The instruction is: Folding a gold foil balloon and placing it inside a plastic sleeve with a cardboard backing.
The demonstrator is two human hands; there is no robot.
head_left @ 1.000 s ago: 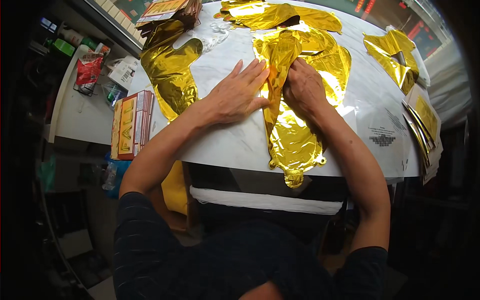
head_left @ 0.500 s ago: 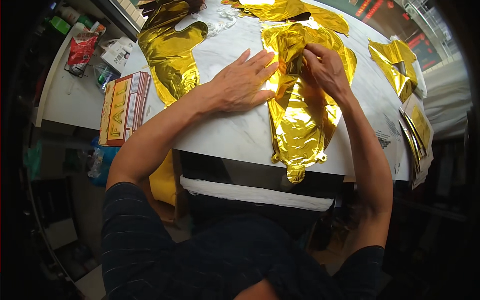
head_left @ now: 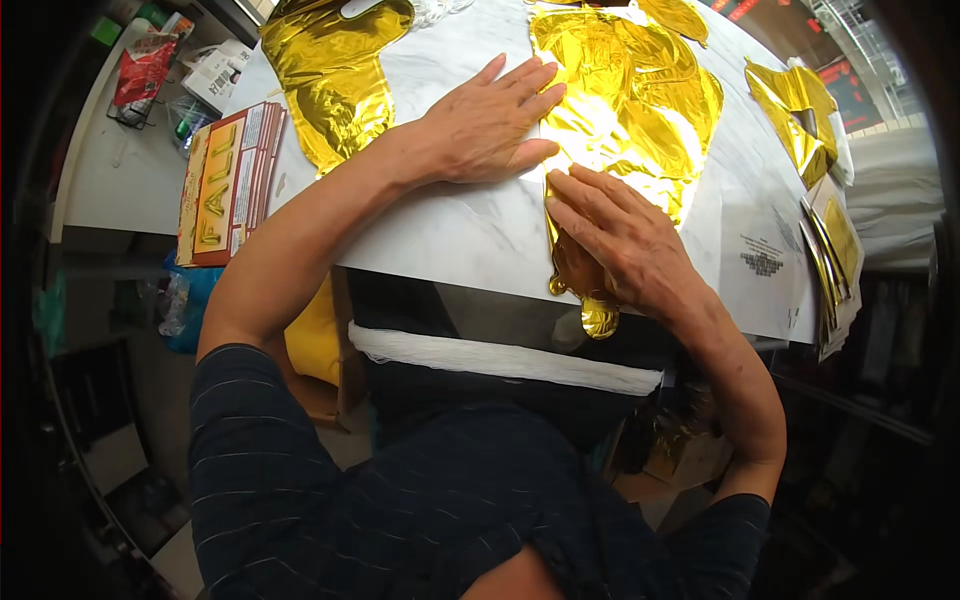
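A flat gold foil balloon (head_left: 630, 100) lies on the white marbled table, its narrow tab (head_left: 600, 319) hanging over the front edge. My left hand (head_left: 490, 122) rests flat with fingers spread, the fingertips on the balloon's left border. Lower down, my right hand (head_left: 625, 232) lies palm-down across the balloon's near part, fingers stretched out and covering some of the foil. Neither hand grips anything. Another gold foil balloon (head_left: 335, 85) lies to the left of my left hand.
A stack of printed cards (head_left: 232, 185) sits at the table's left edge. On the right are a gold foil piece (head_left: 797, 115) and a bundle of packets (head_left: 832, 262). A white thread bundle (head_left: 505, 360) hangs below the front edge. A side shelf holds a red packet (head_left: 147, 68).
My right hand has left the raised fold at the balloon's upper middle and come down toward its near end. The foil now lies flatter. My left hand stays on the left border.
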